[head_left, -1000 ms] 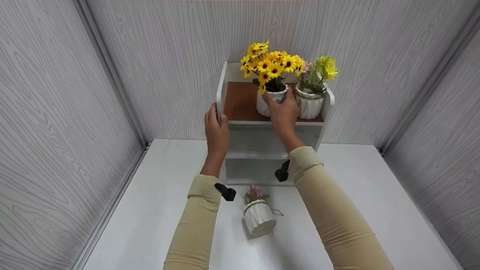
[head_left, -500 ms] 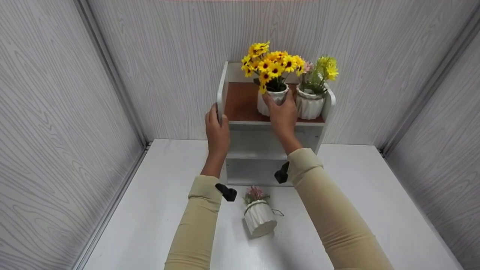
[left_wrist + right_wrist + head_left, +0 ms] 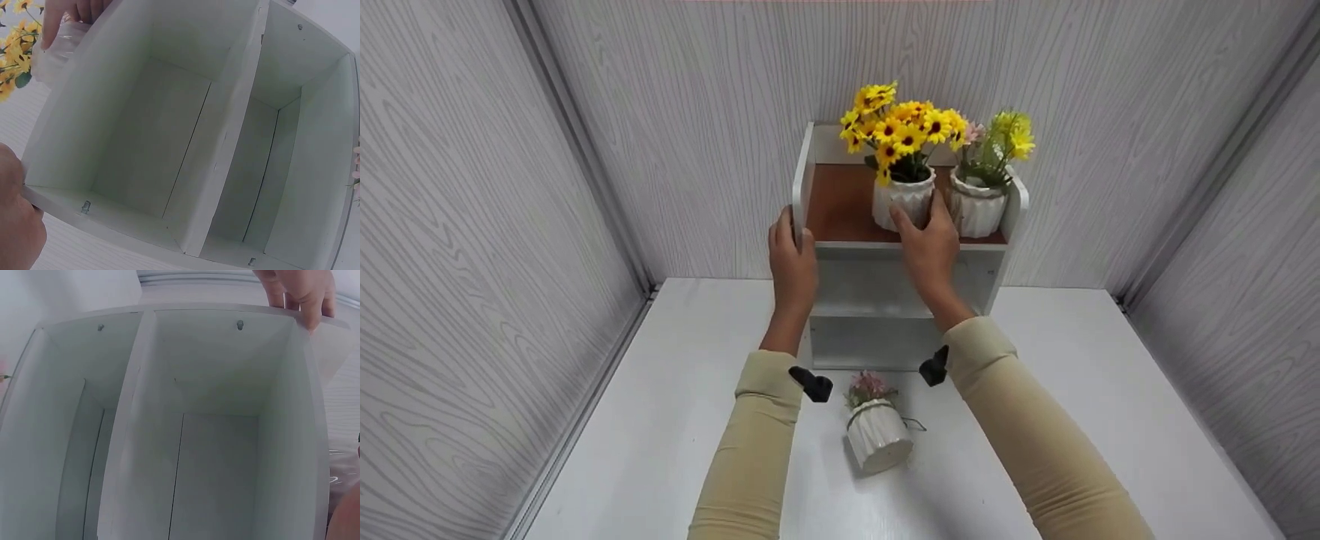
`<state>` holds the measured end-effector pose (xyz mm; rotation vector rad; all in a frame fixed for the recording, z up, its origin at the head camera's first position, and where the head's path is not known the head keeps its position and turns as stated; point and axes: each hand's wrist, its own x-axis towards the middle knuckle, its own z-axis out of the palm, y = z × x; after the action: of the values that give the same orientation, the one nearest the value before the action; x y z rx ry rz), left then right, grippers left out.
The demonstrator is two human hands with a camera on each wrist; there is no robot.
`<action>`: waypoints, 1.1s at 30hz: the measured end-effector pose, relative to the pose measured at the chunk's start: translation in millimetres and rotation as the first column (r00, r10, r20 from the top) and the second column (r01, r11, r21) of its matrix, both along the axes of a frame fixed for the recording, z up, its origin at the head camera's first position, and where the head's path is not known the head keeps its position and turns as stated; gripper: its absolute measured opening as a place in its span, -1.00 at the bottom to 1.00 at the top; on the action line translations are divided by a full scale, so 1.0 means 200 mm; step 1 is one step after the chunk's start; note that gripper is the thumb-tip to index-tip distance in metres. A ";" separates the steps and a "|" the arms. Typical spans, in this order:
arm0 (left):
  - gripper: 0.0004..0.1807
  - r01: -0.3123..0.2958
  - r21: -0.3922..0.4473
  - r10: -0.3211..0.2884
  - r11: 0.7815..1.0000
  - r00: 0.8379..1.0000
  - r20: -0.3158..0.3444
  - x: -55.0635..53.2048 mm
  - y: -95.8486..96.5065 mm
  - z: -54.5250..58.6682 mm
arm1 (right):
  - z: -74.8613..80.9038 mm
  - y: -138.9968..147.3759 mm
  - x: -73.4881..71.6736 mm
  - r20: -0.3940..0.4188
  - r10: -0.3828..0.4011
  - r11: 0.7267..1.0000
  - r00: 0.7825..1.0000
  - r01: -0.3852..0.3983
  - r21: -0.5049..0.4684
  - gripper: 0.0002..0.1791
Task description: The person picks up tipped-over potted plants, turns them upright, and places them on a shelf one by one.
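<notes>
My left hand [image 3: 793, 274] grips the left side panel of a small white shelf unit [image 3: 802, 180], thumb inside and fingers outside; the left wrist view shows this hand [image 3: 19, 216] on the panel edge. On the brown top shelf stands a white ribbed flower pot [image 3: 904, 196] with yellow flowers [image 3: 907, 135]. My right hand [image 3: 931, 251] holds this pot low, its thumb on the front and fingers on the right side. Just right of it stands a second white pot [image 3: 979, 210] with pink and yellow-green flowers.
A third white pot [image 3: 879, 439] with pink flowers lies on its side on the white table [image 3: 697, 360], in front of the shelf unit. Two compartments [image 3: 152, 135] open below the top shelf. Wood-grain walls [image 3: 697, 112] enclose the table.
My right hand has slid down the yellow-flower pot, from near its rim to its lower body, and the forearm has drawn back slightly. The pots and my left hand are practically unmoved.
</notes>
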<state>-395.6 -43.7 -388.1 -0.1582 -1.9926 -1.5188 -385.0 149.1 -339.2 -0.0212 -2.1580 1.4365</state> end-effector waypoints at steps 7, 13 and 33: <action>-0.43 0.003 -0.001 -0.003 1.000 1.000 0.012 0.01 0.00 0.01 | -0.06 0.03 0.09 -0.142 0.021 1.000 0.990 -0.019 0.016 -0.24; -0.43 0.001 -0.011 -0.001 1.000 1.000 0.012 0.01 0.00 0.01 | -0.14 0.06 0.20 -0.207 0.054 0.997 0.977 -0.042 0.059 -0.27; -0.43 0.012 0.004 -0.012 1.000 1.000 0.010 0.01 0.00 0.01 | -0.72 0.11 0.61 0.227 0.138 0.953 0.964 -0.192 0.235 -0.05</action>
<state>-394.5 -44.7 -386.9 -0.1614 -1.9996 -1.5342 -262.1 171.9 -482.6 0.1121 -2.5584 1.2806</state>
